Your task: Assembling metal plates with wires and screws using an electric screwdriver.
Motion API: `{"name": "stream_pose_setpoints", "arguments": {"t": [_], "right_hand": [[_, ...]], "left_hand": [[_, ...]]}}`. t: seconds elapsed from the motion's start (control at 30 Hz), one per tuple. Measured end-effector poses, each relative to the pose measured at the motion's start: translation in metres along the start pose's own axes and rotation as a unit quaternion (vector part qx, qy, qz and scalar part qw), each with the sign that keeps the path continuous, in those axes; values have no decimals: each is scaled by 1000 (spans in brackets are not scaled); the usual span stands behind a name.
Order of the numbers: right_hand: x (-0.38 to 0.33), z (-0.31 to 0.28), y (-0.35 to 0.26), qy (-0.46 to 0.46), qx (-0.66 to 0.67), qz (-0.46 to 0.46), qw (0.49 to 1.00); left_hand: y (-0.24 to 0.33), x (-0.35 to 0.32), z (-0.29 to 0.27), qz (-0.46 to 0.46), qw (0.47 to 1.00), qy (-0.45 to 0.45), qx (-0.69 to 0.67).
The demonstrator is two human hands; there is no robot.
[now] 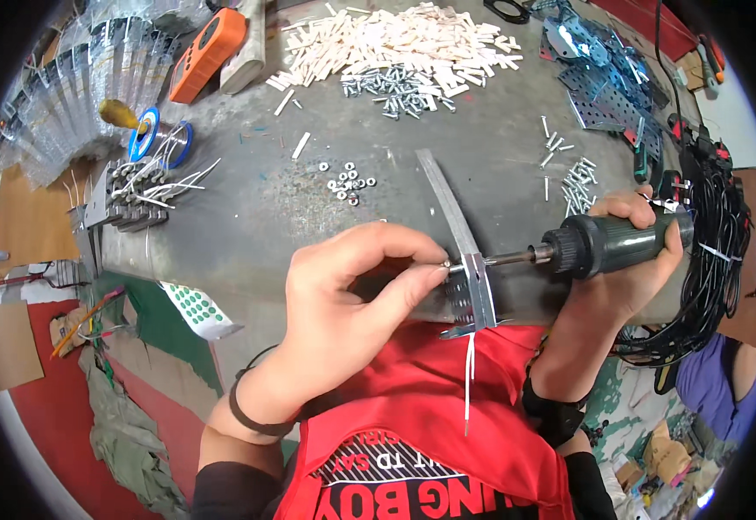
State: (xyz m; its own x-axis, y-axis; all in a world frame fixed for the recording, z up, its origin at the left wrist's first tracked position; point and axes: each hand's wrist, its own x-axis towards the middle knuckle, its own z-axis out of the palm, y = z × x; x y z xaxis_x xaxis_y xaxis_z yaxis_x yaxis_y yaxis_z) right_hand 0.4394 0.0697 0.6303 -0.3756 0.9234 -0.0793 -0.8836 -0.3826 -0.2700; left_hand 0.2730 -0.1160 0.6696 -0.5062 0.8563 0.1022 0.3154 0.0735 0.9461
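My right hand [633, 290] wraps round a dark green electric screwdriver [616, 245], held level and aimed left. Its bit meets the right side of a grey metal bracket [480, 290] upright at the table's near edge. On the bracket's left side, the thumb and forefinger of my left hand [334, 290] pinch a small shiny piece that looks like a nut [447, 265], in line with the bit. White wires [470, 373] hang from the bracket's lower end. A long grey metal bar [445, 198] stretches from behind the bracket across the table.
Loose nuts [349, 184] lie mid-table and screws [579, 186] to the right. Beyond are a pile of white strips [395, 39], more screws [399, 87] and blue perforated plates [607, 95]. Wired metal parts [131, 195] and a solder spool [174, 143] stand left; black cables [707, 225] hang right.
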Motion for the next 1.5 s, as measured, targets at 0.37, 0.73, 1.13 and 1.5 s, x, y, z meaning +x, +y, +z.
{"name": "stream_pose_setpoints", "arguments": {"t": [0.37, 0.73, 1.13, 1.5], "right_hand": [[7, 2, 4, 17, 22, 15, 999], [6, 11, 7, 12, 85, 31, 996], [3, 8, 9, -17, 78, 31, 996], [21, 7, 6, -41, 109, 25, 993]], "left_hand": [[-15, -2, 18, -16, 990, 49, -128], [-17, -2, 20, -18, 988, 54, -141], [-24, -2, 20, 84, 990, 66, -87], [-31, 23, 32, 189, 980, 55, 0]]}}
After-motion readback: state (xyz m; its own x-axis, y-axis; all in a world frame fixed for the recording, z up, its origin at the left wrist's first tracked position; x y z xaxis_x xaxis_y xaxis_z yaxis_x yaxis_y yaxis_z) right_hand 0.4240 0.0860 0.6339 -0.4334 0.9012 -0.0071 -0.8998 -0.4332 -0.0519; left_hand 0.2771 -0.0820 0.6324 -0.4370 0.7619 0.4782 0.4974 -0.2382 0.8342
